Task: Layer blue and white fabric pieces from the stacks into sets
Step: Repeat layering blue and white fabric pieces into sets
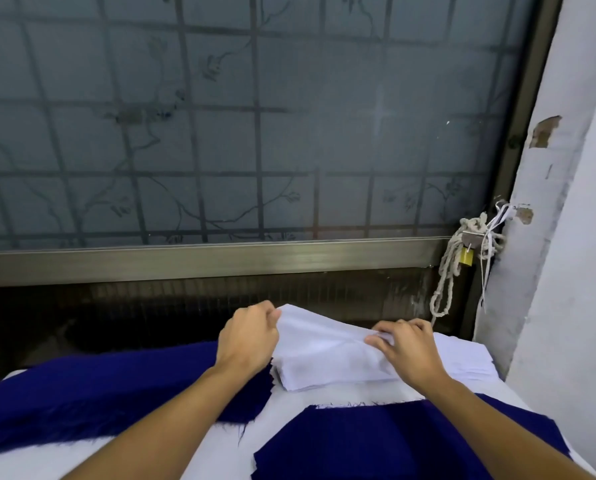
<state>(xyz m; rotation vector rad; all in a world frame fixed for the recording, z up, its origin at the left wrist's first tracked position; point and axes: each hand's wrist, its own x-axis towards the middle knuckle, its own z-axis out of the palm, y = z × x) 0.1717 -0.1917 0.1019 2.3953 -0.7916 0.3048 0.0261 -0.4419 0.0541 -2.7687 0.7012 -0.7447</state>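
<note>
white piece (324, 344) is held raised over white stack (462, 362), right of blue stack (99, 386) | far corner is pinched by left hand (248, 337); opposite edge is pinched by right hand (407, 351) | judged light, limp, clingy; best gripped at two corners, kept taut

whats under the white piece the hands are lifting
The white stack lies under the white piece, with its layered edges showing at the front and right. The left hand and right hand pinch the piece. The stack's top beneath them is covered.
</note>
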